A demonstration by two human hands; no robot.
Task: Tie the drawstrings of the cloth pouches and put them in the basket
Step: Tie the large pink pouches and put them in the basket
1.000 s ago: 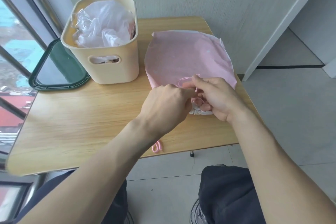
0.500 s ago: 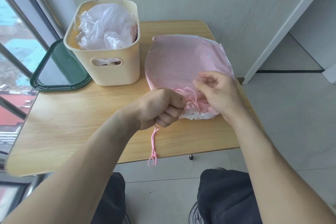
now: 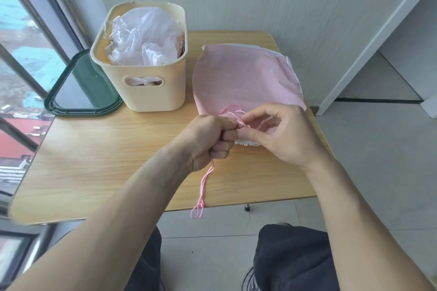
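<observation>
Pink pouch flat on worktop, beside basket. Left hand fisted on drawstring; right hand pinching loop at neck. Risk: loop slips from pinch, knot collapses; dangling tail snags worktop edge.

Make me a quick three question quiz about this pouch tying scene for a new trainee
1. True or false: the pink pouch already sits inside the basket.
2. Which hand is closed in a fist around the pink drawstring?
A. left hand
B. right hand
C. neither
3. Fill in: the drawstring's knotted end hangs over the table's ____ edge.

Key:
1. False; it lies on the table beside the basket.
2. A
3. near
</observation>
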